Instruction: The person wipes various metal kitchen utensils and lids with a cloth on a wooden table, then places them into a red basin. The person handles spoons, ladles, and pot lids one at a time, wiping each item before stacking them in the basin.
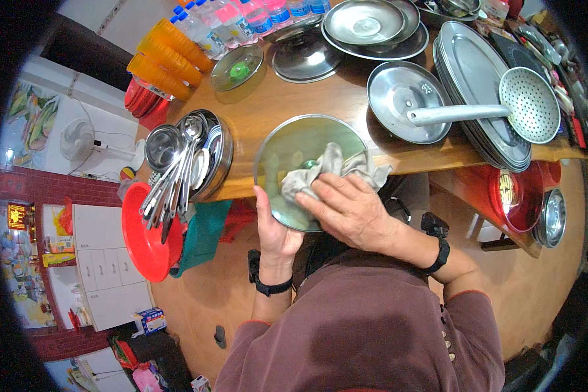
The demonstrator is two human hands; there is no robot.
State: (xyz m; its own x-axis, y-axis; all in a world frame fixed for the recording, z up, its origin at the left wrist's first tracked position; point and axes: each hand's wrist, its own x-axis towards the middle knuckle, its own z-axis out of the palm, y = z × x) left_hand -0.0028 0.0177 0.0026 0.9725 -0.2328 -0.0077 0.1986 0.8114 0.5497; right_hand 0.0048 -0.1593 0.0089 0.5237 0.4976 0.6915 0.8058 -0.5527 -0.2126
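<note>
A round glass pot lid point(294, 134) with a metal rim is held over the near edge of the wooden table. My left hand point(276, 225) grips its lower left rim, thumb up along the edge, the other fingers hidden beneath the glass. With my right hand point(350, 210) I press a crumpled pale grey cloth point(330, 169) on the lid's face, partly over its green knob point(308, 164). Some of the cloth hangs past the lid's right rim. To the left, a steel pot point(223, 161) holds ladles and spoons.
On the wooden table point(245, 112) are another glass lid point(237, 67), a steel lid point(306, 61), steel plates point(365, 22), stacked oval trays point(480, 73) and a perforated skimmer point(529, 105). Orange cups point(169, 54) and bottles stand at the back left. A red basin point(149, 235) lies low left.
</note>
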